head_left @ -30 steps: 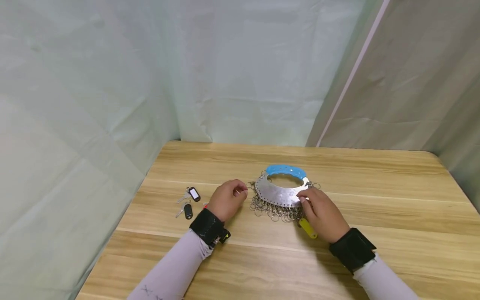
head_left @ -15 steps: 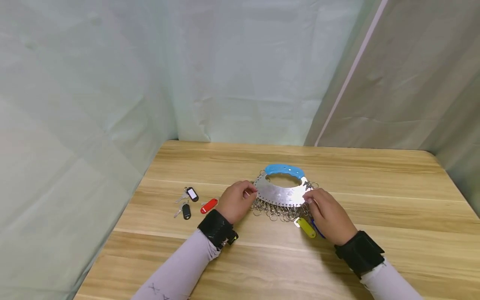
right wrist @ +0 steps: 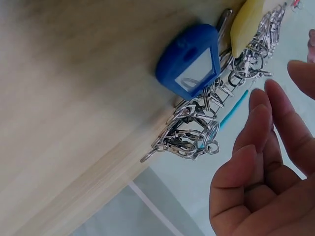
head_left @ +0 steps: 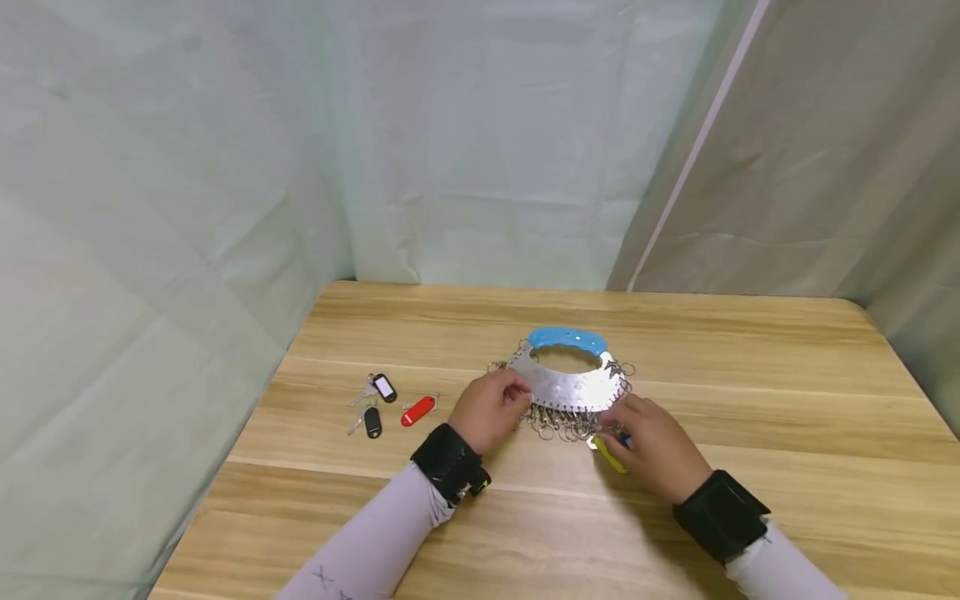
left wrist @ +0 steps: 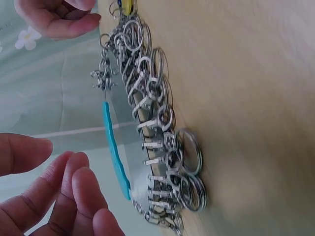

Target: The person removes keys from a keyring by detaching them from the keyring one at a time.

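Note:
A curved metal plate [head_left: 566,388] with a blue handle [head_left: 567,337] lies on the table, its outer edge lined with several clips and split rings [left wrist: 187,150]. My left hand [head_left: 491,410] hovers at the plate's left near edge; in the left wrist view its thumb stands apart from loosely bent fingers [left wrist: 88,191], nothing between them. At the near right edge is my right hand [head_left: 654,442], with fingers [right wrist: 275,118] and thumb apart and holding nothing. Close by it, a yellow key tag [head_left: 610,455] and a blue key tag [right wrist: 189,61] hang from the rings.
Left of my hands lie a red key tag [head_left: 418,411] and two black key tags [head_left: 372,422] with keys, one showing a white label. The wooden table [head_left: 787,400] meets pale fabric curtains [head_left: 487,167] at its back and left.
My left hand has moved right to the plate's left edge, uncovering the red key tag. My right hand has come off the plate's right side toward the near edge, beside the yellow tag.

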The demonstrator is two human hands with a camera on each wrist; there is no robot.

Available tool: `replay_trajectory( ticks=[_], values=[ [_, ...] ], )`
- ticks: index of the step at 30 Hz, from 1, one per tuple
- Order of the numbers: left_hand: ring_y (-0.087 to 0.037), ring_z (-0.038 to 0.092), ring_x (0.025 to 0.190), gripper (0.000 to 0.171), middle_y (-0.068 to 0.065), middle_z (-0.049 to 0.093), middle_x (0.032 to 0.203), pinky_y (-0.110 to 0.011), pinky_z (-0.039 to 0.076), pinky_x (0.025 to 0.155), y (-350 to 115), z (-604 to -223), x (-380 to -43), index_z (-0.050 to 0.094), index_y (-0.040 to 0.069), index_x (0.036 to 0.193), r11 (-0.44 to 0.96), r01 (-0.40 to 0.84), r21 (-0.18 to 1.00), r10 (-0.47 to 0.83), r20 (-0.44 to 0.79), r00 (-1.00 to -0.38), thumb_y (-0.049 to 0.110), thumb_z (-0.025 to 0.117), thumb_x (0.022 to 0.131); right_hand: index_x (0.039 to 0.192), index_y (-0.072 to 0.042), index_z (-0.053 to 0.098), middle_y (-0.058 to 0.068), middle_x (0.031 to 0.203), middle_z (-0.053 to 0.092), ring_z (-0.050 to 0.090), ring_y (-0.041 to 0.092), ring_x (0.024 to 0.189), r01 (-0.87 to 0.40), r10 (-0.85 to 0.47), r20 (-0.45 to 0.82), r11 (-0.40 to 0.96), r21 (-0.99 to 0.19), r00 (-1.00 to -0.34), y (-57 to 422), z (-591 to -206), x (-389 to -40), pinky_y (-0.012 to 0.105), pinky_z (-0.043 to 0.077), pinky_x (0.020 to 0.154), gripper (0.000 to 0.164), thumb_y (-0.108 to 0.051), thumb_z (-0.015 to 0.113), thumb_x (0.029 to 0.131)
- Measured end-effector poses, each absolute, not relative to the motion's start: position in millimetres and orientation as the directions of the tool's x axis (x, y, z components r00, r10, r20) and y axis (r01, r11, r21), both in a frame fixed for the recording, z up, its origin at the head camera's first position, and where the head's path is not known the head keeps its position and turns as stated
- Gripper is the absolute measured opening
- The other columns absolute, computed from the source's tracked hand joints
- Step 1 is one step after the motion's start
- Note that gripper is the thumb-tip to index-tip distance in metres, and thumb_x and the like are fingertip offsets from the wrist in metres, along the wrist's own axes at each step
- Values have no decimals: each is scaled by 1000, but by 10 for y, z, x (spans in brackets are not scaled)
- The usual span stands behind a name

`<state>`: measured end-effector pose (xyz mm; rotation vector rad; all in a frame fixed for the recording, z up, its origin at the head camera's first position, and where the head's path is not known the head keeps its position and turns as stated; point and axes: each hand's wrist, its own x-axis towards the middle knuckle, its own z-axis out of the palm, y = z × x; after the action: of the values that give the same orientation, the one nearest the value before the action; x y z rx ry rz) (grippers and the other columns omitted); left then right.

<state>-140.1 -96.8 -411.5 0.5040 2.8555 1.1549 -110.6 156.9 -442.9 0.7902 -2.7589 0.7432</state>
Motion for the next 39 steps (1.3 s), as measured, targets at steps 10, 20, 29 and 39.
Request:
replay_trajectory(
  ticks=[10, 20, 29, 39],
  values=[
    [-7, 53, 69, 4, 9, 58, 74, -24, 45, 64, -800, -4185, -1354, 66, 13, 88, 639, 316, 701, 353, 99, -931, 15, 62, 88, 80, -14, 65, -5, 77, 54, 50, 13, 70, -588, -512, 294, 741, -324, -807, 1482, -4467, -1157, 34, 45, 63, 16, -11, 78, 72],
    [-4, 54, 65, 8, 9, 60, 70, -22, 45, 63, -661, -4270, -1292, 67, 13, 85, 576, 264, 774, 411, 6, -912, 15, 61, 90, 76, -16, 60, -8, 73, 49, 48, 12, 67, -589, -490, 338, 736, -335, -804, 1436, -4459, -1121, 32, 43, 60, 18, -5, 75, 72],
    [-16, 63, 67, 12, -5, 67, 77, -26, 50, 60, -616, -4295, -1236, 66, 7, 84, 419, 96, 903, 457, -118, -882, 10, 58, 93, 85, -14, 59, -7, 79, 55, 54, 9, 72, -521, -434, 289, 743, -421, -853, 1399, -4433, -1066, 33, 47, 64, 14, -5, 70, 81],
    [-28, 64, 71, 18, -14, 67, 81, -40, 55, 63, -573, -4354, -1203, 64, -4, 89, 257, -130, 958, 477, -243, -844, 5, 50, 95, 88, -18, 54, -10, 74, 51, 47, 7, 65, -447, -392, 222, 715, -537, -893, 1345, -4406, -1060, 29, 42, 59, 14, -6, 63, 88]
  ],
)
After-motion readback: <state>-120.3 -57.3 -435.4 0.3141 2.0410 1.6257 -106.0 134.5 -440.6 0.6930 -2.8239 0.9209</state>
